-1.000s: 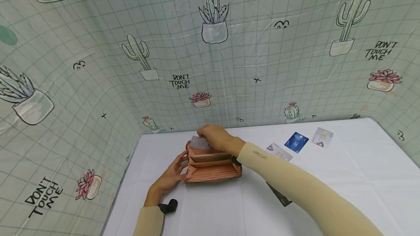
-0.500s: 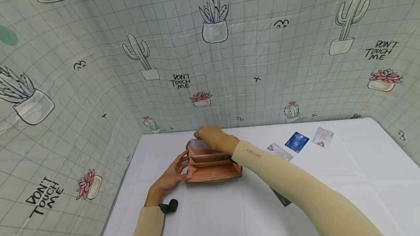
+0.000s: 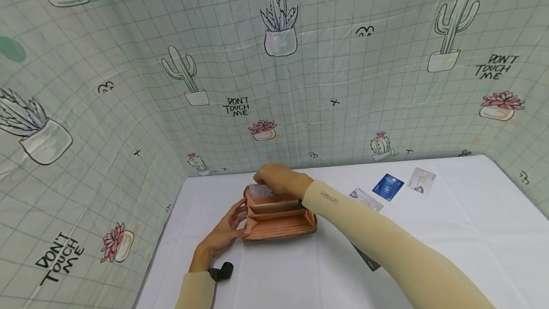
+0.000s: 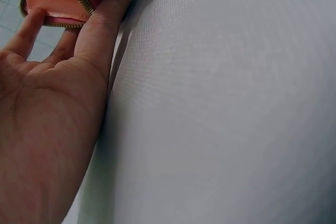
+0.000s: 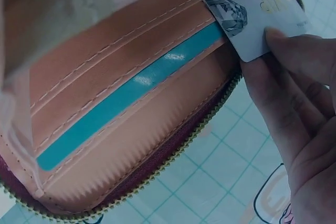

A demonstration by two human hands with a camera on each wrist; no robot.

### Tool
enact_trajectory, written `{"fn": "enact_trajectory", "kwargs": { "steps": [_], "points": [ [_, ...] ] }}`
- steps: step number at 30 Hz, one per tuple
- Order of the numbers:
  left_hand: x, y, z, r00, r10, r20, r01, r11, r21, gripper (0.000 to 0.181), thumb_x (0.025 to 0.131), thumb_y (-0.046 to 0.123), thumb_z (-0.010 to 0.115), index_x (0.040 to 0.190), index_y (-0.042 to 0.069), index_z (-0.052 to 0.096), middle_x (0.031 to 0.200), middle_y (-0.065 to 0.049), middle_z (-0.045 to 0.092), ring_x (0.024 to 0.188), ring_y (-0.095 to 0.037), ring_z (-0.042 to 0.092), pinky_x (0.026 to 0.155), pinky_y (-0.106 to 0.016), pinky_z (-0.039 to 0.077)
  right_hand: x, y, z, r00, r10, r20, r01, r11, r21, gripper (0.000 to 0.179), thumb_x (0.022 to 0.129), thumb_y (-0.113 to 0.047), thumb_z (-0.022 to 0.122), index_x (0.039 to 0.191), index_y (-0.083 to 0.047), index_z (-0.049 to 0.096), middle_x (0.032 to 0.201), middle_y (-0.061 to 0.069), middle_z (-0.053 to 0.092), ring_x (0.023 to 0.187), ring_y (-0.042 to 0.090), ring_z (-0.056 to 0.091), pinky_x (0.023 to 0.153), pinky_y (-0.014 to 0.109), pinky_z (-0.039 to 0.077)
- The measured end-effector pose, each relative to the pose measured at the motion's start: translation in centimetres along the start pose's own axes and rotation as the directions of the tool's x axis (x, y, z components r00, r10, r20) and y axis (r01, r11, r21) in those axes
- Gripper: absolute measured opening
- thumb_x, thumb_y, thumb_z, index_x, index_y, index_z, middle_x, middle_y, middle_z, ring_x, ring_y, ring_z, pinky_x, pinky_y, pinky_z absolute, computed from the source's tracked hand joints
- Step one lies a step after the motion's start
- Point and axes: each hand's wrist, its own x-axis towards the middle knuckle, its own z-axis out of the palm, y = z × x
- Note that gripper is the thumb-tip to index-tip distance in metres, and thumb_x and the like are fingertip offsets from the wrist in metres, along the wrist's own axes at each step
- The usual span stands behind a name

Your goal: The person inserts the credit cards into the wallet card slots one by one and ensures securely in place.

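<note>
An orange-lined zip wallet [image 3: 280, 225] stands open on the white table, its compartments facing up. My left hand [image 3: 223, 232] grips its left end. In the left wrist view the thumb [image 4: 100, 35] lies along the dark outer cover and other fingers reach the zipped edge. At the wallet's far side, my right hand [image 3: 280, 180] pinches a silver VIP card [image 5: 257, 17] between thumb and fingers. That card's lower edge is at the card slots in the wallet's far wall; how deep it sits is unclear. A teal card [image 5: 131, 98] shows in a slot nearby.
To the right lie a blue VIP card [image 3: 388, 187], a silver card [image 3: 422, 180] and another silver card [image 3: 366, 200] beside the right sleeve. A dark card [image 3: 370, 261] is partly under the right forearm. Patterned cloth [image 3: 300, 85] hangs behind the table.
Over the last second my right hand has shifted slightly left and the silver card has dropped lower at the wallet's far wall. My left hand and the wallet have stayed put.
</note>
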Motion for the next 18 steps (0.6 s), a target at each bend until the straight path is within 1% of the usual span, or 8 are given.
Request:
{"fn": "enact_trajectory", "kwargs": {
  "steps": [4,7,10,13,15,18],
  "points": [
    [-0.2,0.0,0.2,1.0,0.008,-0.002,-0.008,1.0,0.009,0.101,0.095,0.006,0.078,0.17,0.01,0.011,0.167,-0.024,0.019,0.154,-0.038,0.025,0.107,-0.023,0.044,-0.2,0.0,0.2,1.0,-0.027,-0.009,0.027,1.0,0.011,0.02,0.099,0.009,0.064,0.088,-0.006,0.071,0.08,0.0,0.061,0.074,0.012,0.046,0.068,0.028,0.041],
    [-0.3,-0.1,0.4,1.0,0.011,-0.006,-0.011,1.0,0.008,0.101,0.094,0.006,0.078,0.17,0.009,0.011,0.168,-0.024,0.019,0.154,-0.038,0.025,0.106,-0.023,0.044,-0.3,-0.2,0.5,1.0,-0.022,-0.007,0.022,0.999,0.026,0.019,0.1,0.008,0.065,0.092,-0.006,0.073,0.084,0.001,0.066,0.075,0.013,0.049,0.069,0.029,0.043],
    [-0.5,-0.1,0.6,1.0,0.007,-0.009,-0.007,1.0,0.003,0.101,0.094,0.005,0.078,0.17,0.01,0.011,0.168,-0.024,0.019,0.155,-0.038,0.024,0.106,-0.023,0.044,-0.5,-0.2,0.8,1.0,0.004,-0.013,-0.003,0.999,0.037,0.019,0.1,0.007,0.065,0.1,-0.007,0.076,0.093,0.003,0.072,0.08,0.014,0.057,0.075,0.03,0.05],
    [-0.7,0.0,0.7,1.0,0.009,-0.008,-0.009,1.0,0.005,0.101,0.095,0.006,0.078,0.17,0.009,0.01,0.168,-0.025,0.017,0.155,-0.039,0.023,0.106,-0.023,0.045,-0.8,-0.1,1.1,0.999,0.029,-0.025,-0.028,0.998,0.057,0.021,0.1,0.008,0.064,0.106,-0.008,0.078,0.1,0.005,0.075,0.088,0.017,0.065,0.081,0.034,0.055],
    [-0.7,0.0,0.8,1.0,0.009,-0.007,-0.009,1.0,0.003,0.102,0.095,0.006,0.078,0.17,0.009,0.009,0.168,-0.025,0.016,0.155,-0.04,0.022,0.105,-0.022,0.045,-1.0,0.0,1.2,0.999,0.034,-0.031,-0.031,0.996,0.081,0.023,0.1,0.008,0.063,0.108,-0.008,0.078,0.103,0.006,0.076,0.093,0.019,0.068,0.084,0.036,0.056],
    [-0.8,0.0,0.9,1.0,0.015,-0.004,-0.015,1.0,-0.001,0.102,0.095,0.006,0.078,0.17,0.008,0.009,0.168,-0.026,0.016,0.155,-0.04,0.022,0.105,-0.022,0.045,-1.3,0.2,1.2,0.999,0.032,-0.035,-0.028,0.995,0.097,0.027,0.101,0.008,0.06,0.112,-0.01,0.077,0.108,0.005,0.076,0.099,0.019,0.07,0.087,0.036,0.057]
  ]
}}
